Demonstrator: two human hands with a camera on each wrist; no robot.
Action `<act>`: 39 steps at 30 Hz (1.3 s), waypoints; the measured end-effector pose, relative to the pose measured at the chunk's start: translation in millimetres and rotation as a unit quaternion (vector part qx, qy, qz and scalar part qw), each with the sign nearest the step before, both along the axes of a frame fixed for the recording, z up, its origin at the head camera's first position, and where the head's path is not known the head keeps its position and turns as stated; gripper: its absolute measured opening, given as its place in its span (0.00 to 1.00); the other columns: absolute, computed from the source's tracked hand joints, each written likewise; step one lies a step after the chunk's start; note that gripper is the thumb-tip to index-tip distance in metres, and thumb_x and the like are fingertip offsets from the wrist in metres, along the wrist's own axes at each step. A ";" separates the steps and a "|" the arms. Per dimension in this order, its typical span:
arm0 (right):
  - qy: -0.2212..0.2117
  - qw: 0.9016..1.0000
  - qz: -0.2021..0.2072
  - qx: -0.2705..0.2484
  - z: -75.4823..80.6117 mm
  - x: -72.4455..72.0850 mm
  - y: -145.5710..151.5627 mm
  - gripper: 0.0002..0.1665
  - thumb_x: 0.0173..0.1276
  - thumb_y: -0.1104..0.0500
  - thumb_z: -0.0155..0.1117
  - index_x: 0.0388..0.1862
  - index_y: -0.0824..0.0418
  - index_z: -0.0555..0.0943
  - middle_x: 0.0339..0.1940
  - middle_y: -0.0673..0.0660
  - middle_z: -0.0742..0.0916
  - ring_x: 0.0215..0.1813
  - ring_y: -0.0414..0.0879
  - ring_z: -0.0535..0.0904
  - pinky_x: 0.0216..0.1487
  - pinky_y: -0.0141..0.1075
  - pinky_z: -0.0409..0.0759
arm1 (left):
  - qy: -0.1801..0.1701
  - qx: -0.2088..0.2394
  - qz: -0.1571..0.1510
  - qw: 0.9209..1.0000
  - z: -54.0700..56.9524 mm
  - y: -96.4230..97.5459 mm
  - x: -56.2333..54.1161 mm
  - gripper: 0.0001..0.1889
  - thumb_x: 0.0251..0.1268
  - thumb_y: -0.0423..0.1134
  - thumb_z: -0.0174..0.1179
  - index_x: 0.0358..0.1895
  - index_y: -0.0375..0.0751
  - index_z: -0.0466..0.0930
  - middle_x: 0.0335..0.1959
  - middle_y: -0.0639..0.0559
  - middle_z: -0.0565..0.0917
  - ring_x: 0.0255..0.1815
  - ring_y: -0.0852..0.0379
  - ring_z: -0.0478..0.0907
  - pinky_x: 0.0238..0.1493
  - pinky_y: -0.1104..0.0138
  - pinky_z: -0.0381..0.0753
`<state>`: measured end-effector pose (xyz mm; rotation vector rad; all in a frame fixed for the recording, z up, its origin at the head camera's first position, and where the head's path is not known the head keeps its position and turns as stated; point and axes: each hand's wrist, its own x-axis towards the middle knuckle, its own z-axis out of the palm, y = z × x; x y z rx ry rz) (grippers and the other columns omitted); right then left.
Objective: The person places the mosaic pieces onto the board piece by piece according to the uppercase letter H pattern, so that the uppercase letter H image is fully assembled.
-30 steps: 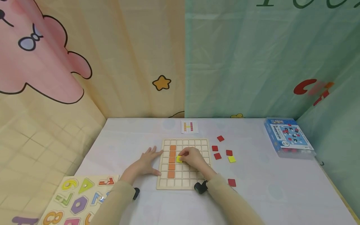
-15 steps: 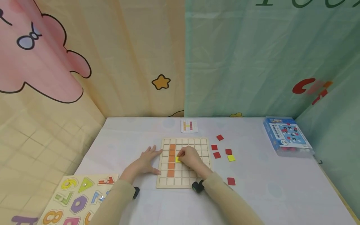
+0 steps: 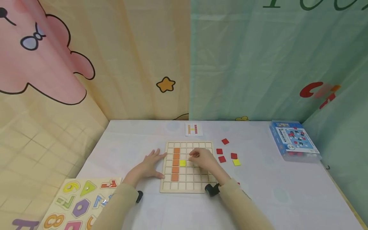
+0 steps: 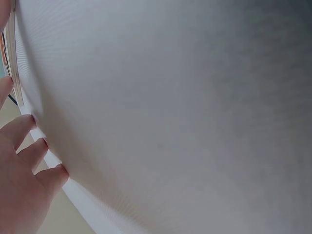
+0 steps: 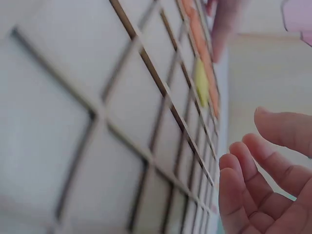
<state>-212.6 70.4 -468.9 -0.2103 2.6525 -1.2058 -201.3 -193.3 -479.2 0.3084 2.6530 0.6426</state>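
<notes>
A wooden grid board (image 3: 189, 189) lies on the table with a column of orange square tiles (image 3: 175, 170) in it. One yellow tile (image 3: 182, 163) sits in the cell right of the middle orange tile. My left hand (image 3: 149, 165) rests at the board's left edge, fingers spread, thumb and a fingertip touching the rim; in the left wrist view its fingertips (image 4: 58, 170) meet the white tabletop. Over the board, just right of the yellow tile, hovers my right hand (image 3: 203, 159). In the right wrist view its fingers (image 5: 273, 170) are loosely curved, thumb apart, holding nothing.
Right of the board lie several red tiles (image 3: 222, 159) and another yellow tile (image 3: 236, 162). A small pattern card (image 3: 194, 129) lies behind the board. A blue box (image 3: 296, 140) stands at the back right, a number-and-shape puzzle board (image 3: 80, 204) at the front left.
My right hand has let go of the yellow tile and moved right, away from it. That tile now lies in its cell. The left hand has stayed in place.
</notes>
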 end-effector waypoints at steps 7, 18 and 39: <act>0.009 0.998 -0.065 0.005 15.1 -0.6 63.3 0.18 0.64 0.53 0.70 0.49 0.61 0.84 0.41 0.55 0.87 0.45 0.49 0.81 0.43 0.39 0.83 | 0.002 -0.002 -0.001 1.000 -1.9 0.7 -1.8 0.54 0.43 0.48 0.79 0.77 0.48 0.59 0.81 0.38 0.47 0.81 0.36 0.37 0.78 0.40 0.42; -0.039 0.982 -0.183 0.008 7.4 10.4 139.6 0.30 0.65 0.45 0.68 0.59 0.61 0.78 0.54 0.63 0.83 0.56 0.57 0.77 0.54 0.50 0.82 | 0.013 0.002 -0.006 1.000 -5.5 -1.5 -4.2 0.54 0.42 0.48 0.79 0.77 0.47 0.59 0.80 0.37 0.48 0.81 0.36 0.37 0.78 0.40 0.42; -0.068 0.968 -0.241 0.010 -18.8 21.2 152.2 0.34 0.64 0.49 0.69 0.58 0.68 0.69 0.53 0.70 0.78 0.51 0.60 0.75 0.51 0.46 0.83 | 0.012 0.005 -0.008 1.000 -2.5 0.0 -2.9 0.54 0.42 0.47 0.79 0.76 0.46 0.59 0.80 0.36 0.48 0.81 0.35 0.38 0.78 0.40 0.42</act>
